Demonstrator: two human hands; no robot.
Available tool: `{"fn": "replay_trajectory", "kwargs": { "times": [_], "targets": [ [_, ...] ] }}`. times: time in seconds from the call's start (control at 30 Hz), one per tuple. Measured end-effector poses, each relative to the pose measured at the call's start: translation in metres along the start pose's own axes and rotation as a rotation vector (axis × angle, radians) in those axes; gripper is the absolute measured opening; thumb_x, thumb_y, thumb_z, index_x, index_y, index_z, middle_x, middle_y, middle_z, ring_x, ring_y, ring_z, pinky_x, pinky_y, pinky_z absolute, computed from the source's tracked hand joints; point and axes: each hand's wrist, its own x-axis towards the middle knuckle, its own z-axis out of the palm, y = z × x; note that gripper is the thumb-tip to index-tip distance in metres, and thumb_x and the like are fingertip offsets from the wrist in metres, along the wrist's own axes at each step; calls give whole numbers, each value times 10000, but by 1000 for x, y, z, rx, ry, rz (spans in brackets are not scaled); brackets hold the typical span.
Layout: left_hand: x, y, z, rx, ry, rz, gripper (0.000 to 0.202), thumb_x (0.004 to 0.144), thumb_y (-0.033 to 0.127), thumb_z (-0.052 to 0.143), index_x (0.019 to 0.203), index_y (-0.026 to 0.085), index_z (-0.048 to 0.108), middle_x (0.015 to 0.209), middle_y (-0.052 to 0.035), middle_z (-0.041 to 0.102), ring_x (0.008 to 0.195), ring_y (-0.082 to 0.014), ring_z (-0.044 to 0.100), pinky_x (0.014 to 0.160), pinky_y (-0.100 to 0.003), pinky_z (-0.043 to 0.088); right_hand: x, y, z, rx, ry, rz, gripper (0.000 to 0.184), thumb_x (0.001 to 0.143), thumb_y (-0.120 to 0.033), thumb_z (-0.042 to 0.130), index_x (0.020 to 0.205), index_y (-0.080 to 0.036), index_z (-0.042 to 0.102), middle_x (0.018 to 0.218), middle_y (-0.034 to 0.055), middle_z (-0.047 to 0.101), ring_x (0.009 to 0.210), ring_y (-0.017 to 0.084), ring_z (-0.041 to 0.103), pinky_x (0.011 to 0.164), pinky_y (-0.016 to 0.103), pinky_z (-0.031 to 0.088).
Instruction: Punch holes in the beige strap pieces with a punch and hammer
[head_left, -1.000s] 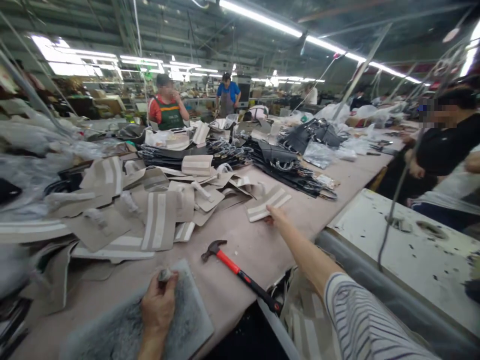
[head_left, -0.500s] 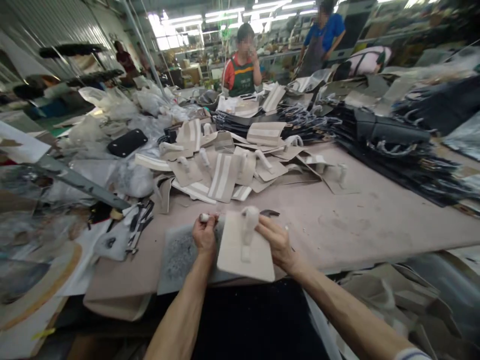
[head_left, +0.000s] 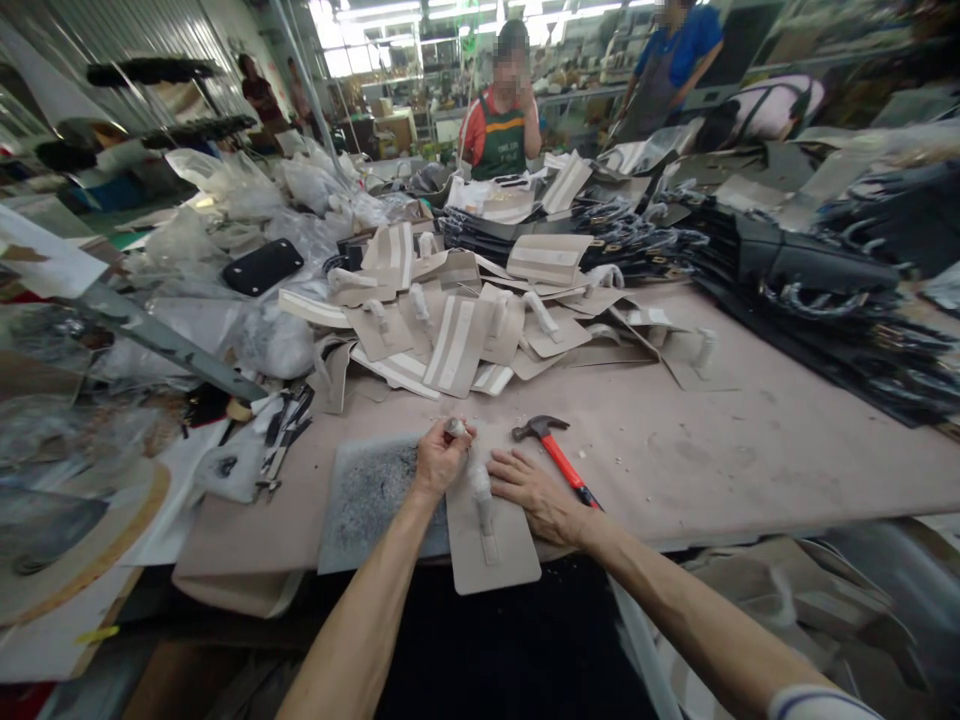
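A beige bag panel (head_left: 491, 535) with a plastic-wrapped handle (head_left: 480, 480) along its middle lies flat, its near end jutting over the table edge. My left hand (head_left: 441, 460) is closed around a short cylindrical tool with a pale round end (head_left: 454, 427), just above the panel's far left corner; its lower end is hidden. My right hand (head_left: 532, 495) lies flat with fingers stretched out, pressing the panel's right side. A claw hammer (head_left: 559, 455) with a red and black handle rests right beside it. Under and left of the panel is a grey, scarred pad (head_left: 364, 500).
Beyond my hands lies a heap of similar beige panels (head_left: 454, 345). Black bag parts (head_left: 795, 260) are stacked on the right. Metal tools (head_left: 285, 440) and a slanted metal post (head_left: 165, 340) are at left. A person in a green apron (head_left: 501, 140) is across the table.
The panel has gone from tilted in my right hand to flat on the table. My right hand has spread on it, and the hammer shows fully. My left hand has moved right, over the panel.
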Motion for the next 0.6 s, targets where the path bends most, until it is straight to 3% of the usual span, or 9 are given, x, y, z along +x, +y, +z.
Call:
{"fn": "replay_trajectory", "kwargs": {
  "times": [0.13,0.2,0.33,0.4,0.5,0.6],
  "targets": [
    [3,-8,-1,-6,13,-13,433,702,424,768,1014,160,624,858,-48,743,788,-172,706,767,-291,558,2,-2,2,27,9,16,455,918,-312,550,1368,-247,560,1476,110,486,1450,280,299,1177,539,242],
    [3,-11,-2,-5,10,-18,423,708,416,765,1014,159,623,864,-51,744,798,-175,710,783,-298,559,-2,-1,5,31,31,25,496,907,-258,525,1403,-231,520,1494,116,462,1452,283,294,1172,557,246],
    [4,-16,-2,-15,-8,-40,374,710,385,762,978,165,621,873,-54,751,829,-183,718,802,-303,561,-21,4,6,-39,210,74,538,889,-119,433,1414,-219,489,1477,118,473,1425,282,333,1143,575,291],
    [5,-17,-2,-7,-17,-47,357,714,373,758,971,166,621,881,-58,755,838,-187,719,804,-307,560,-35,9,4,-107,371,199,456,904,-126,425,1337,-198,549,1390,134,540,1334,287,437,1082,541,378],
    [6,-18,-2,25,-11,-40,331,726,357,746,968,166,626,883,-61,756,834,-188,720,804,-310,559,-58,16,0,-217,532,504,327,935,-213,443,1216,-162,603,1217,156,611,1120,287,560,949,469,466],
    [6,-17,0,62,2,-30,313,731,352,740,960,169,630,878,-54,756,828,-185,718,794,-301,556,-76,16,-2,-259,451,757,309,935,-343,496,1165,-166,602,1060,124,631,948,266,603,837,405,486]
  ]
}}
